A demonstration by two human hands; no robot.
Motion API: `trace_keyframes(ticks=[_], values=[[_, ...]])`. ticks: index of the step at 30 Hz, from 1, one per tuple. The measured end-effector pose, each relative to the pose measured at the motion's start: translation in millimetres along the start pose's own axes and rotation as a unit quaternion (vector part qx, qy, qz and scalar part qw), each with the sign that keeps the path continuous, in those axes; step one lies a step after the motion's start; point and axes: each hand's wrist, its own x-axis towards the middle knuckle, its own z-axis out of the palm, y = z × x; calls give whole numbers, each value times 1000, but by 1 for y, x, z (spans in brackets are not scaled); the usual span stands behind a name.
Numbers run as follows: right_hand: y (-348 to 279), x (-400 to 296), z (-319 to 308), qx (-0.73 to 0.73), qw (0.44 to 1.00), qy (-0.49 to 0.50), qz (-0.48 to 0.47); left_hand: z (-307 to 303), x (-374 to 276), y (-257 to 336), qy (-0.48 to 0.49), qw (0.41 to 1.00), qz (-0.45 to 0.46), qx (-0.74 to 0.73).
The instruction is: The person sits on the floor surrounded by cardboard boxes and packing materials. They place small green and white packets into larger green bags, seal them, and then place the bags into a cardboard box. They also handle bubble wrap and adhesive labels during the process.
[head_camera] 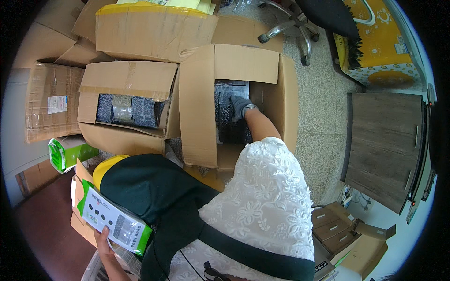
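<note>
My left hand (104, 240), bare, grips the lower edge of a white and green plastic package (114, 219) with a clear window, at the lower left. The package lies beside the dark green and yellow cloth (151, 186) over my lap. My right hand (240, 107), in a grey glove, reaches into an open cardboard box (198, 112) in the middle. It touches a dark bubble-wrapped bundle (228, 130) bound with clear tape, near a printed paper sheet (240, 87). Its fingertips are partly hidden, so its grip cannot be told.
Left of the open box stands another carton (126, 77) with bubble-wrapped packs inside. Farther left are a taped carton (54, 102) and a green and white package (72, 152). A wheeled chair base (295, 24) stands at the top, and a wood-grain cabinet (383, 144) at the right.
</note>
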Motion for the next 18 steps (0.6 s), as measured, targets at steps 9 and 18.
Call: trace_keyframes(ticks=[9, 18], values=[[-59, -94, -27, -131, 974, -99, -154, 4, -3, -4, 19, 999, 25, 3], [-63, -209, -84, 106, 976, 191, 0, -14, 16, -22, -4, 999, 36, -7]])
